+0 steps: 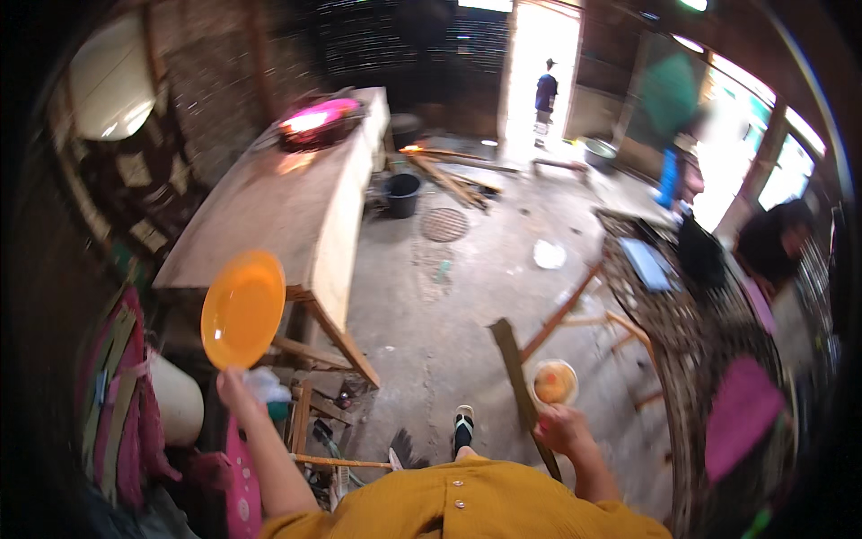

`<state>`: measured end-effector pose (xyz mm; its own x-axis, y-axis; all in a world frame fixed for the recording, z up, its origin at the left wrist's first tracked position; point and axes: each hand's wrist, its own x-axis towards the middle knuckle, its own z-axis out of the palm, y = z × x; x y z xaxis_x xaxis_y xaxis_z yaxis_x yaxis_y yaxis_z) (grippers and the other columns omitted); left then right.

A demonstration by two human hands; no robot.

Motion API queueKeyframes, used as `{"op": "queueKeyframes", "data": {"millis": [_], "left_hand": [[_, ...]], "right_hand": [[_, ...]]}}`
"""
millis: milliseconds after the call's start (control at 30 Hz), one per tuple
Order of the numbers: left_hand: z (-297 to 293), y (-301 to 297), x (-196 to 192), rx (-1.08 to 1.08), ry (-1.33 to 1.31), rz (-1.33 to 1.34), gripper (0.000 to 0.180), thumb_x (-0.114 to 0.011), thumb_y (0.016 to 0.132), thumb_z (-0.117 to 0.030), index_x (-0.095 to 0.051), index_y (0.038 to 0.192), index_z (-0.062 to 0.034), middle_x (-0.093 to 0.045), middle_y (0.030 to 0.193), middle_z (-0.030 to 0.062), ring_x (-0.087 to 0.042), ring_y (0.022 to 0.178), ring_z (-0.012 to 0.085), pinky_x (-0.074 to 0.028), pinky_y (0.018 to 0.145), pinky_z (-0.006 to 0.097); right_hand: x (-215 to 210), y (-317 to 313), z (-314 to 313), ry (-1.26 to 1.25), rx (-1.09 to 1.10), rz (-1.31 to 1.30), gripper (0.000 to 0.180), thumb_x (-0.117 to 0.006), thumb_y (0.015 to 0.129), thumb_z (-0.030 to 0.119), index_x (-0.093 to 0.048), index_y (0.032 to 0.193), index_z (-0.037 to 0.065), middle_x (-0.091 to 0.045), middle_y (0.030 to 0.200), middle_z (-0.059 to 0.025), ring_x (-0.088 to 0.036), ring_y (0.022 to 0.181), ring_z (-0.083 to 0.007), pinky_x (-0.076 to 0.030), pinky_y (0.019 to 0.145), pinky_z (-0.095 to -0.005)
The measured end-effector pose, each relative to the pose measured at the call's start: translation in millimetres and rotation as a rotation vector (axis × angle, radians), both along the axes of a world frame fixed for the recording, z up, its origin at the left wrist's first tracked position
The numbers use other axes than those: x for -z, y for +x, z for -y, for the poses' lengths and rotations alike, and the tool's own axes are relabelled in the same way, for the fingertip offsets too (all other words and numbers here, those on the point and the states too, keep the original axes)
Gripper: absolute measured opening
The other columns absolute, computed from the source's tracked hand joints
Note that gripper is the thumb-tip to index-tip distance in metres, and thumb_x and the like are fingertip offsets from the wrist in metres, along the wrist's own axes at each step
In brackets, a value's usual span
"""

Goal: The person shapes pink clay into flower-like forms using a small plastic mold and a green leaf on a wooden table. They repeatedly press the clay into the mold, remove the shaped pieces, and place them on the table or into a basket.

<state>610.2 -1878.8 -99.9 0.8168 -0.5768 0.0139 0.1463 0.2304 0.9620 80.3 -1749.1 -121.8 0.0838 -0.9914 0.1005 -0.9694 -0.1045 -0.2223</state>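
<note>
My left hand [235, 391] is closed on the lower rim of an orange plate [242, 310], held up near the front corner of a wooden table. The plate's face is bare and shiny. My right hand [564, 429] grips a white-rimmed cup [537, 388] with something orange inside. A long, flat, dark olive strip [510, 364] runs beside and below that hand; whether it touches the hand I cannot tell. Fingers of both hands are partly hidden.
The long wooden table [260, 207] carries a pink item [319, 117]. A black bucket [401, 195] and firewood [449, 180] lie ahead. On the right is a slatted surface [646, 296] with a blue object [645, 264] and people near it. Another person [545, 94] stands in the doorway.
</note>
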Motion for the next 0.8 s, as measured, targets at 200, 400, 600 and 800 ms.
{"op": "queueKeyframes", "data": {"millis": [200,400,600,800], "left_hand": [[119.9,11.9,8.4,-0.251,-0.203,0.010,0.016,-0.054,0.084,-0.017,-0.052,0.085,-0.0007,-0.051,0.072,0.0022,-0.051,0.063,0.0122,-0.043,0.058,0.027],[203.2,33.0,18.1,-0.508,0.032,0.176,0.019,-0.055,0.083,-0.015,-0.055,0.085,0.0035,-0.060,0.080,0.0082,-0.058,0.070,0.0147,-0.047,0.063,0.029],[278.3,76.3,33.0,-0.664,0.191,0.180,0.020,-0.055,0.081,-0.015,-0.058,0.079,0.0040,-0.062,0.077,0.0092,-0.059,0.068,0.0161,-0.046,0.061,0.030],[329.0,124.4,53.9,-0.631,0.128,0.166,0.022,-0.058,0.077,-0.016,-0.058,0.076,0.0063,-0.064,0.075,0.0128,-0.061,0.066,0.0206,-0.048,0.062,0.034]], "right_hand": [[4.6,-38.0,161.0,-0.108,-0.130,0.046,0.005,-0.060,0.064,0.013,-0.058,0.064,0.009,-0.060,0.066,-0.0088,-0.061,0.063,-0.0300,-0.050,0.057,-0.0402],[-15.3,-39.9,312.2,-0.152,-0.311,0.066,0.005,-0.060,0.066,0.012,-0.057,0.065,0.008,-0.060,0.068,-0.0099,-0.059,0.060,-0.0303,-0.048,0.056,-0.0406],[-46.7,-2.9,440.9,-0.123,-0.558,0.173,0.009,-0.060,0.068,0.014,-0.055,0.063,0.009,-0.058,0.068,-0.0083,-0.059,0.061,-0.0300,-0.048,0.054,-0.0395],[-89.0,59.6,578.0,-0.180,-0.826,0.328,0.009,-0.065,0.066,0.012,-0.059,0.066,0.006,-0.058,0.065,-0.0095,-0.059,0.061,-0.0288,-0.049,0.057,-0.0374]]}}
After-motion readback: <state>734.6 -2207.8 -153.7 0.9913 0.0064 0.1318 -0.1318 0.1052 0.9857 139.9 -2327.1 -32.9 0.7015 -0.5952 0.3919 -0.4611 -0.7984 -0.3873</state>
